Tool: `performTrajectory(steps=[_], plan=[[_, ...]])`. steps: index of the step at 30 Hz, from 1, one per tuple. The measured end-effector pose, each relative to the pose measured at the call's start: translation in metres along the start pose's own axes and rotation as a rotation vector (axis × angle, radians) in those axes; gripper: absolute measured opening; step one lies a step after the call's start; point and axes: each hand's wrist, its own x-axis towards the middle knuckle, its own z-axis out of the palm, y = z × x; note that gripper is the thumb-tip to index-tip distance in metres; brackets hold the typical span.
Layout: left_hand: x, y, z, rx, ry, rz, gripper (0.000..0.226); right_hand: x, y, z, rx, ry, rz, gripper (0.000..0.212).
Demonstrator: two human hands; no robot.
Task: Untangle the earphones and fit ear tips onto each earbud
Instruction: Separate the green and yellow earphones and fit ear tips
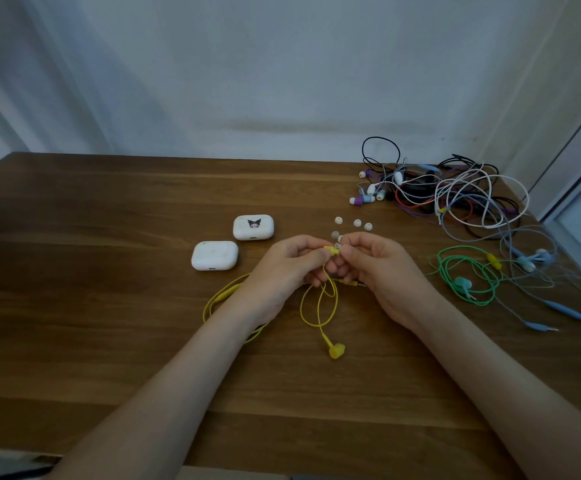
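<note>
**Both hands on one yellow earbud**

My left hand [292, 268] is raised just above the desk [109, 220], fingers curled, thumb and forefinger pinching the yellow earbud [330, 250]. My right hand [375, 271] faces it, fingertips nearly touching the left's, pinching a pale ear tip [338, 246] at the earbud's free end. Both forearms reach in from the near edge.

Just beyond my fingertips lie the loose ear tips [357, 223]. Two white cases [215, 255] sit to the left. A tangled heap of earphones [448, 195] fills the far right corner, with green earphones [465, 278] and blue earphones [531, 261] nearer on the right.

The held earbud lies roughly left to right, its nose towards my right hand. Its yellow cable [320, 306] drops in loops under my hands, ending at the second yellow earbud [337, 350] on the desk, towards me.
</note>
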Motion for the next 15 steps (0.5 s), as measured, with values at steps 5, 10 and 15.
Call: performTrajectory(steps=[5,10,15], plan=[[-0.0012,0.0006,0.0,-0.038,0.004,-0.001,0.01,0.0003,0.0007,-0.0014,-0.082,-0.014,-0.003,0.016],[-0.001,-0.0013,0.0008,-0.005,0.018,0.002,0.008,-0.0015,0.0017,0.0033,-0.134,0.012,-0.031,0.018],[-0.0027,-0.0023,0.0022,0.055,0.039,0.025,0.009,-0.0031,0.0029,0.0083,-0.181,0.086,-0.067,0.016]])
